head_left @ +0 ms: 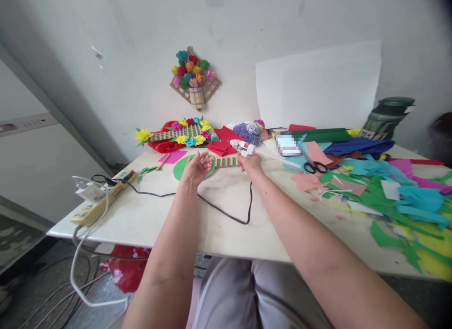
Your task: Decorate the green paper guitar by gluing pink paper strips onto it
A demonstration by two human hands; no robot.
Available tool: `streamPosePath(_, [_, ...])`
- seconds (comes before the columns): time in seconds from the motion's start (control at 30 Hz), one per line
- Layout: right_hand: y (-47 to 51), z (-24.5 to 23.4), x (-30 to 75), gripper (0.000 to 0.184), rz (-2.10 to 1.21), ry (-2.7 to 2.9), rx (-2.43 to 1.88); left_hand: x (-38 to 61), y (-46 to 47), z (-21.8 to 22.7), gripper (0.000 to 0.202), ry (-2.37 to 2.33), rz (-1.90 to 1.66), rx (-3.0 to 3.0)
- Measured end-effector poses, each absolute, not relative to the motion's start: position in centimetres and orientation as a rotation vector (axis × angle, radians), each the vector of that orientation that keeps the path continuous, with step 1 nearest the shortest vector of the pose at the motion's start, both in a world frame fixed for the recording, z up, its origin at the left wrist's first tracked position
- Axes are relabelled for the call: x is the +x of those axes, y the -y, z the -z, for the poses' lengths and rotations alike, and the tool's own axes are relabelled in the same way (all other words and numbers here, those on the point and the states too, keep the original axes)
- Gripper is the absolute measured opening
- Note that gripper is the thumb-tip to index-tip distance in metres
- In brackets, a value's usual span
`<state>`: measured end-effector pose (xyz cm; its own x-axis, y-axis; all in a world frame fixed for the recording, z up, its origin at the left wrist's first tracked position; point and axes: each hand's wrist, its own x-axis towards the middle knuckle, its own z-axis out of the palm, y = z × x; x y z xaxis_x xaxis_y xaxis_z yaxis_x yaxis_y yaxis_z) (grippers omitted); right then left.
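My right hand [249,163] is wrapped round the handle of a white hot glue gun [243,147], whose nozzle points left. Beneath it lies a striped green-and-tan neck [226,162], joined to a rounded green paper body [181,168]; together they look like a small guitar. Over that body, my left hand [198,168] is turned palm up, its fingers loosely bent and apart, with nothing visible in them. It partly hides the green body. A black cord [226,214] loops over the table below the hands, between the glue gun and the power strip.
At left is a yellow power strip [106,197] with plugs. A flower-trimmed guitar craft [180,133] lies behind my hands. Rightward are a phone [288,145], black scissors [315,167], many paper scraps [381,178] and a dark green bottle [388,116]. A flower basket craft [196,79] hangs on the wall.
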<state>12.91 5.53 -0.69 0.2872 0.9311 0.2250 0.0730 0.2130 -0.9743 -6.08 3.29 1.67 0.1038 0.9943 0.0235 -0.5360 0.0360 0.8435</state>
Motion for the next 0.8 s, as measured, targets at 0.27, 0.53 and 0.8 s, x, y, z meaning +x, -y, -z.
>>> streamPosePath(0.27, [-5.2,0.4,12.8,0.019,-0.842,1.161,-1.170,-6.5,-3.9,-0.9,0.025,-0.754,-1.380,0.935])
streamPosePath(0.53, [-3.9,-0.9,12.2,0.023,-1.061,1.124,-0.943,-5.9,-4.1,-0.8,0.033,-0.873,-1.329,1.149])
streamPosePath(0.8, [-3.6,-0.9,11.3,0.022,-1.055,1.217,-0.964,-4.3,-3.7,-0.5,0.022,-0.966,-1.368,1.383])
